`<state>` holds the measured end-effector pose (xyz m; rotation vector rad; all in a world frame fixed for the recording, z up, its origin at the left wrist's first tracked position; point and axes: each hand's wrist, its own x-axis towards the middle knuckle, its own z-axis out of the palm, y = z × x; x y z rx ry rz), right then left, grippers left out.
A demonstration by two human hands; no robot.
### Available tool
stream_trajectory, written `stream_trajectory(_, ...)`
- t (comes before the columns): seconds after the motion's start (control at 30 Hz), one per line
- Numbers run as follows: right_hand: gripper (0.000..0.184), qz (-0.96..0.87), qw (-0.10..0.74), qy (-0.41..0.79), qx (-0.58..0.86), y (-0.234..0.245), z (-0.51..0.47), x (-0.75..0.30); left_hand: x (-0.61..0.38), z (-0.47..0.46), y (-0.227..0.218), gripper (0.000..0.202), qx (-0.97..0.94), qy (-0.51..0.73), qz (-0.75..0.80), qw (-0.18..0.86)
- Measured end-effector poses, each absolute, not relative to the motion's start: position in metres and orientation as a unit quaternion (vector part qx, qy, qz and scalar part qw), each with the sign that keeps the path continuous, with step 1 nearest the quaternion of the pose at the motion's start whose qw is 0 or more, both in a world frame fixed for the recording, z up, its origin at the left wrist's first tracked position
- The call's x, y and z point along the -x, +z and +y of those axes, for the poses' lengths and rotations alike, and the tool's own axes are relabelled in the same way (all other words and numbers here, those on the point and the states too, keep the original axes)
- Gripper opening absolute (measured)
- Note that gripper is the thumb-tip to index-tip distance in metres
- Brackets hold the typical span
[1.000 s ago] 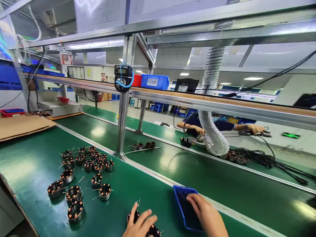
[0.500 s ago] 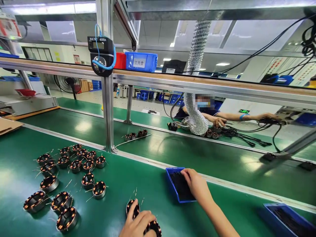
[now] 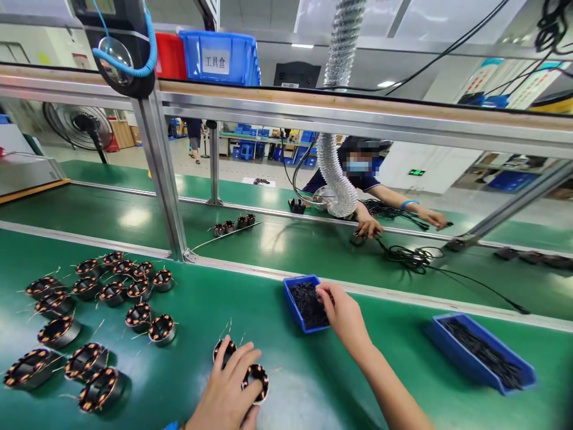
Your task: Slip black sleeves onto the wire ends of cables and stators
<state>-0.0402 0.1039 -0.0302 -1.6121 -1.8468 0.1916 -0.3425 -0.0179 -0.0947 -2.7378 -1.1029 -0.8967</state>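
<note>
My left hand is curled over two motor stators, ring-shaped with copper windings. Its fingertips cover part of the farther stator, while the thumb and other fingers close around the nearer stator. At the right rim of a small blue bin, my right hand has its thumb and forefinger pinched together. Small black tube-like pieces fill that bin; whatever is between the fingertips is too small to tell.
Several more stators stand in a group on the green bench at left. A second blue bin of black pieces lies at right. Beyond the metal rail, a co-worker's hands work near black cables. A metal post rises left of centre.
The view has shifted, bringing the right bin fully into sight. My left hand's fingers now spread more over the two stators. My right hand stays at the bin. The co-worker's cables have come nearer.
</note>
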Motion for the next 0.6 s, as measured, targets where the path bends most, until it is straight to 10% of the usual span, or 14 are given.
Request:
stream_trajectory(0.3, 0.043, -0.692, 0.34, 0.363, 0.523, -0.048, 0.01, 0.102, 0.347, -0.012, -0.09, 0.029, 0.897, -0.247, -0.364, 0.041)
stream_trajectory(0.6, 0.046, -0.706, 0.333, 0.375, 0.5, -0.059, 0.007, 0.112, 0.336, -0.015, -0.057, 0.022, 0.901, -0.247, -0.356, 0.016)
